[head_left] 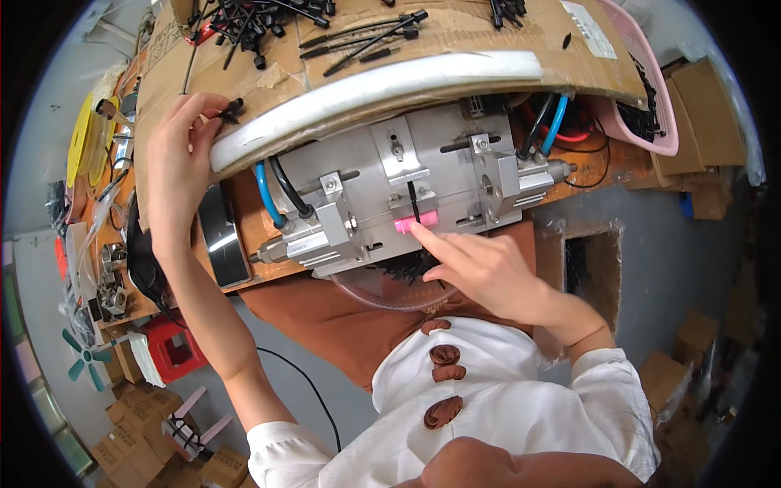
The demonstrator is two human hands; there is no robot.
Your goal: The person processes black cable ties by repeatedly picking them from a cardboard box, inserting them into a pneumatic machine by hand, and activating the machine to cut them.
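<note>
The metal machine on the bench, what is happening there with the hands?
A person sits at a metal fixture with blue and black hoses. The right hand reaches in, and its index finger touches a pink part at the front, where a thin black piece stands upright. The left hand is up on the cardboard sheet above the fixture, and its fingers pinch another small black piece. More black pieces lie piled on the cardboard.

Pink button (416, 222), silver fixture (407, 191), blue hose (266, 191), black parts (244, 24).
</note>
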